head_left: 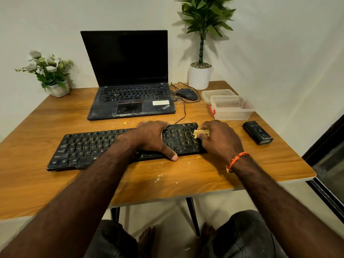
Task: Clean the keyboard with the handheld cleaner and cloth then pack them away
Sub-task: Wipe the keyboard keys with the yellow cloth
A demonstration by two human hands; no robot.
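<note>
Black keyboard (104,146), flat and rectangular, dusty matt keys with pale legends, lying on wood-grain table (55,118) flecked with pale crumbs. Left hand (152,138) draped over the keyboard's middle-right: fingers curled over the far edge, thumb hooked on the near edge, gripping the board. Right hand (219,140) at the keyboard's right end, fingers narrowed, pinching a small tan cloth (200,133), folded or bunched; its pale tip juts left of the fingertips onto the number keys. Orange thread band (237,161) round the right wrist.

Right of the right hand's knuckles, apart from them: black boxy cleaner (257,133), glossy, lying flat. Beyond the right fingers: clear plastic box (232,110) with red latch, rectangular, contents not distinguishable; its clear lid (216,94) just behind, touching or overlapping it. Beyond the left fingers: open laptop (128,81), dark screen, scuffed palm rest. Between laptop and lid: black corded mouse (187,94). Far corners: white round pot (200,77) with pebbles and leafy plant; white angular pot (59,89) with pale flowers.
</note>
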